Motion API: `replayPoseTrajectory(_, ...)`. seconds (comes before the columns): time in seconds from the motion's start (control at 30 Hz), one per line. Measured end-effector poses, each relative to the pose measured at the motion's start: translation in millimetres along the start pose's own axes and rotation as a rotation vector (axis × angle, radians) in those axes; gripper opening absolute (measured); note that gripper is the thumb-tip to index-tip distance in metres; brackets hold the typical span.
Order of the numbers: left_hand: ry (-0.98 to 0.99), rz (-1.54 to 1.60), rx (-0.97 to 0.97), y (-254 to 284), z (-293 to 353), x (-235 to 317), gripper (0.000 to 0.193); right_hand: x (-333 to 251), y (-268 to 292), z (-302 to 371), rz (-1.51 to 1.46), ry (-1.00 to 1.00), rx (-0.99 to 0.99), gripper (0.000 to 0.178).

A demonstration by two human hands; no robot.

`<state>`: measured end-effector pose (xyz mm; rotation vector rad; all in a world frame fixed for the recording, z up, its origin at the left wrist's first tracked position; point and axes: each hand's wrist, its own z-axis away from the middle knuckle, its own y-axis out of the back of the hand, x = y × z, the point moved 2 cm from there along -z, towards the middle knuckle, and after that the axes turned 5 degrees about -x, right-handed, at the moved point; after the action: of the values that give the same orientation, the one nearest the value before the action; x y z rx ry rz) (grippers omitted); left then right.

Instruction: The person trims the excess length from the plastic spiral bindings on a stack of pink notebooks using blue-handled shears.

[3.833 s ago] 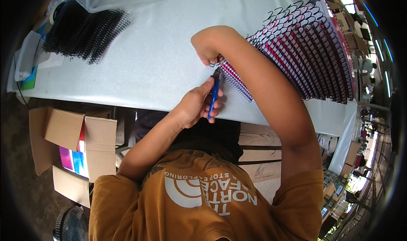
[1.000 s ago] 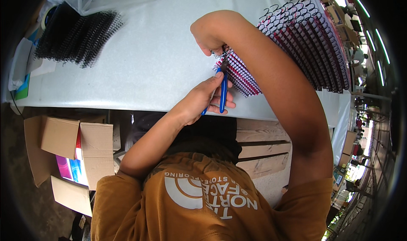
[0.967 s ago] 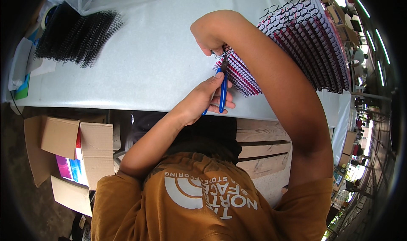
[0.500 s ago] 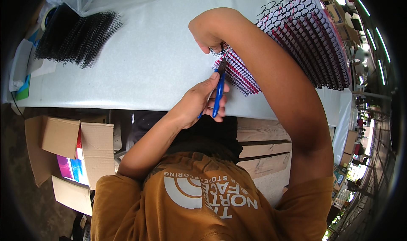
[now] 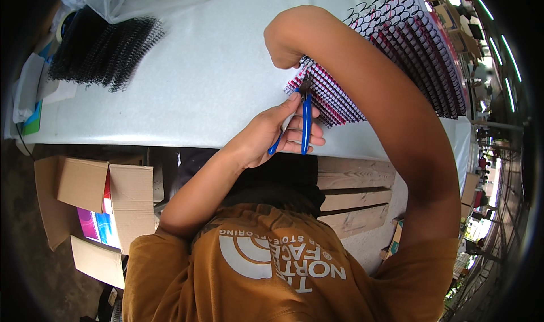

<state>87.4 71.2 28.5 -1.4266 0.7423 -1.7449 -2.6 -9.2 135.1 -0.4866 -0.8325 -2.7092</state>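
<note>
Only readable print I'm spotting is on the brown T-shirt (image 5: 272,293): chunky white capitals (image 5: 311,259), upside down, beside a curved white emblem (image 5: 243,258), plus a smaller line of text (image 5: 258,236).

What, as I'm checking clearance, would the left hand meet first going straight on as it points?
Probably the coil-bound books, up and right; the blue-handled cutters in the left hand seem to reach them, though depth is unclear.

Left hand (image 5: 266,130) loosely curled, right elbow (image 5: 429,180) bent, right hand (image 5: 283,43) flexed at wrist (image 5: 306,24)
</note>
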Motion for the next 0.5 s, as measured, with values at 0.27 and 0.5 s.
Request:
replayPoseTrajectory(0.27, 0.021, 0.004, -0.01, -8, -1, 4, 0.054, 14, 0, -2, 0.015, -0.058, -0.099, 0.021)
replayPoseTrajectory(0.5, -0.032, -0.023, 0.026, 4, 0, -3, 0.055, 20, 2, -3, -0.115, 0.026, -0.074, 0.023)
